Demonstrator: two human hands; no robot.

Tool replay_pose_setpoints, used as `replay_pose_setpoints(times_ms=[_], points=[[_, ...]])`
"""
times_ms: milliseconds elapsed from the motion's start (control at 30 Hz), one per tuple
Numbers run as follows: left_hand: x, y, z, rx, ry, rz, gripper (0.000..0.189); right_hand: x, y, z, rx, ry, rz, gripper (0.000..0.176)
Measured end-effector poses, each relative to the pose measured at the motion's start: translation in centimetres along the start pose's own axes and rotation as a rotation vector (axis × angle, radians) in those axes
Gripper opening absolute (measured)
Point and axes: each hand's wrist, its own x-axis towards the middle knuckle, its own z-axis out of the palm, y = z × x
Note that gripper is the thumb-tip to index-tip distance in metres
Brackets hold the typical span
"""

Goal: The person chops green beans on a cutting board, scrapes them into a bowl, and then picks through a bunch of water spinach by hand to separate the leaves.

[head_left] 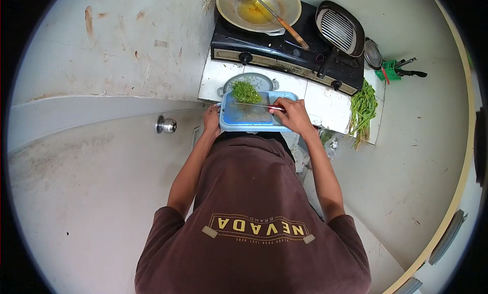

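Observation:
My left hand is closed on the left edge of a blue cutting board, held level in front of my waist. In my right hand is a knife, its thin blade lying across the board and pointing left. A heap of chopped green leaves sits at the board's far left, just beyond the blade. Right behind the board, partly covered by it, stands a grey two-handled plate.
A black gas stove holds a wok with oil and a wooden-handled ladle, plus a grill pan. Long green vegetables hang over the tiled counter edge. A green basket holds utensils. Left is a door knob.

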Motion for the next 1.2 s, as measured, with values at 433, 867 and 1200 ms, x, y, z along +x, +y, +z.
replay_pose_setpoints(times_ms=[433, 867, 1200], points=[[0.6, -0.1, 0.0, 0.007, -0.044, -0.012, 0.033, 2.1, 0.3, 2.2, -0.172, -0.016, 0.111, 0.036], [0.8, 0.3, 0.7, -0.067, -0.063, 0.004, 0.027, 2.3, 0.3, 2.3, -0.081, -0.022, 0.107, 0.031], [1.0, 0.9, 0.4, -0.069, -0.044, -0.018, 0.030, 1.1, -2.3, -2.2, 0.387, -0.134, 0.097, 0.028]])
